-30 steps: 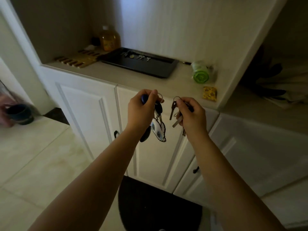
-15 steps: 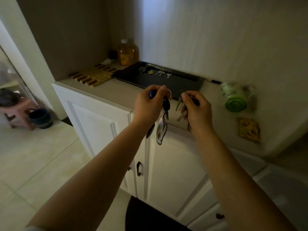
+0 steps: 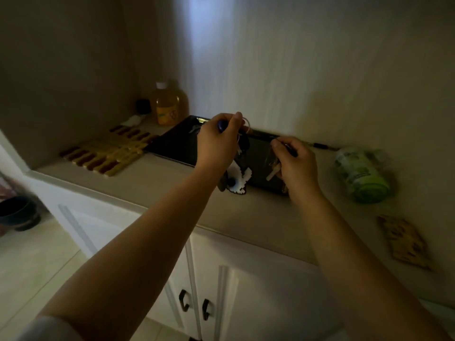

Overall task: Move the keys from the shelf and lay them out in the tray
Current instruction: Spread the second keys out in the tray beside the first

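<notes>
A black tray (image 3: 172, 146) lies on the beige shelf (image 3: 152, 183) in the cabinet niche. Both my hands hover over its right part. My left hand (image 3: 218, 143) pinches a key ring with a blue-headed key, and a white and black charm (image 3: 240, 179) dangles from it. My right hand (image 3: 294, 162) grips a bunch of keys (image 3: 272, 172), one pale blade sticking out to the left. A few keys lying at the tray's far end (image 3: 194, 129) are mostly hidden behind my left hand.
An orange bottle (image 3: 168, 105) stands at the back left corner. A wooden slatted mat (image 3: 108, 153) lies left of the tray. A green jar (image 3: 362, 174) lies on its side to the right, with a yellow patterned pad (image 3: 403, 242) near the shelf's front edge.
The view has closed in on the shelf. Both hands have risen from in front of the cabinet doors to above the tray, still holding the keys.
</notes>
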